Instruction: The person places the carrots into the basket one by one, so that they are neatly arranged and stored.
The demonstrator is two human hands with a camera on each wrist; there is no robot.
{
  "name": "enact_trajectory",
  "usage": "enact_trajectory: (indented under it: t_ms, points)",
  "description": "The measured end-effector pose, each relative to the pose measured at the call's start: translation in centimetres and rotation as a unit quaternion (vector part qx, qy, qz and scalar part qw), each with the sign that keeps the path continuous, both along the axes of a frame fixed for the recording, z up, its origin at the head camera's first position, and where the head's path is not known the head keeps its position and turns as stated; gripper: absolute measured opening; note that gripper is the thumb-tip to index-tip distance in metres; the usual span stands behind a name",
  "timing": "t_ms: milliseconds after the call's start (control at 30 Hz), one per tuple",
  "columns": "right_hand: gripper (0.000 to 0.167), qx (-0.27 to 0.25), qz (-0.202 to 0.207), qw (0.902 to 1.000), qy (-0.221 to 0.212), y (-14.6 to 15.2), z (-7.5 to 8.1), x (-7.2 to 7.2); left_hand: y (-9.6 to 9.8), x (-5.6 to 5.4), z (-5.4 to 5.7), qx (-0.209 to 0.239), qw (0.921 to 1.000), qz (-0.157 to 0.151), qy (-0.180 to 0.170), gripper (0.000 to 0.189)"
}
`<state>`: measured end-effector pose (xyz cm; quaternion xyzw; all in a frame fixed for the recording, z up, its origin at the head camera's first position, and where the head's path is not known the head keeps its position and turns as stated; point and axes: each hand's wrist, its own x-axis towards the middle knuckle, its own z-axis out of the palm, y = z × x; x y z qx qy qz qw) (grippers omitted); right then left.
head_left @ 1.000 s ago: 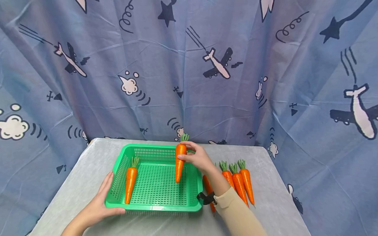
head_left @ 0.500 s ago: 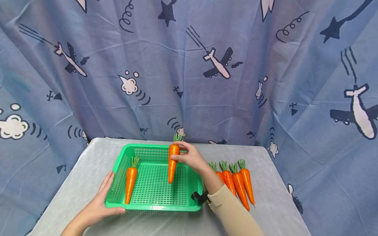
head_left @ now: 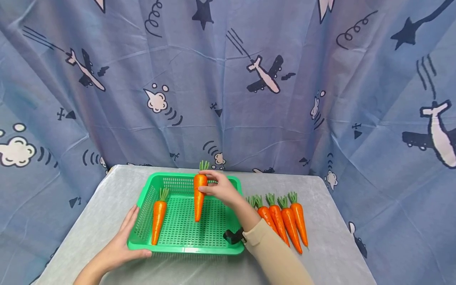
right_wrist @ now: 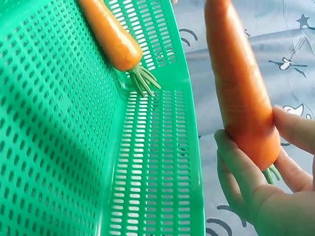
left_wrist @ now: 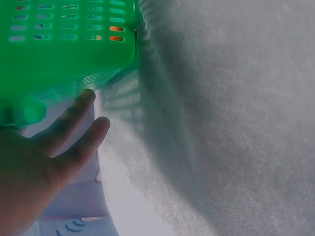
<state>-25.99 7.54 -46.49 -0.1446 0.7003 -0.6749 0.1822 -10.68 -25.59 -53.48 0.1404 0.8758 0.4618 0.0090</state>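
Blue curtain (head_left: 199, 87), creased and hanging in folds, covers the rear and both sides; printed with aeroplanes, stars and clouds. Bench (head_left: 329, 233) surface: pale grey, lightly mottled.

This looks like a small curtained-off booth: blue cloth (head_left: 194, 89) with a cartoon print of planes, stars and clouds hangs in loose folds along the far, left and right sides, closing in a single pale grey table (head_left: 329, 253). Whether home, studio or lab lies behind the cloth cannot be told.
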Motion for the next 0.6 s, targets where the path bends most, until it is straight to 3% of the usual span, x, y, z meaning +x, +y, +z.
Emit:
enact_trajectory:
  t_ms: [233, 600]
  points:
    - [0.055, -0.002, 0.018, 0.9997, -0.015, -1.2, -0.4, -0.1, 0.1, 0.0, 0.3, 0.022, 0.9997, -0.012, -0.002, 0.127]
    - [0.051, 0.019, 0.0, 0.9985, -0.052, -3.9, -1.4, 0.1, 0.2, 0.0, 0.3, 0.009, 0.9998, 0.001, -0.015, 0.123]
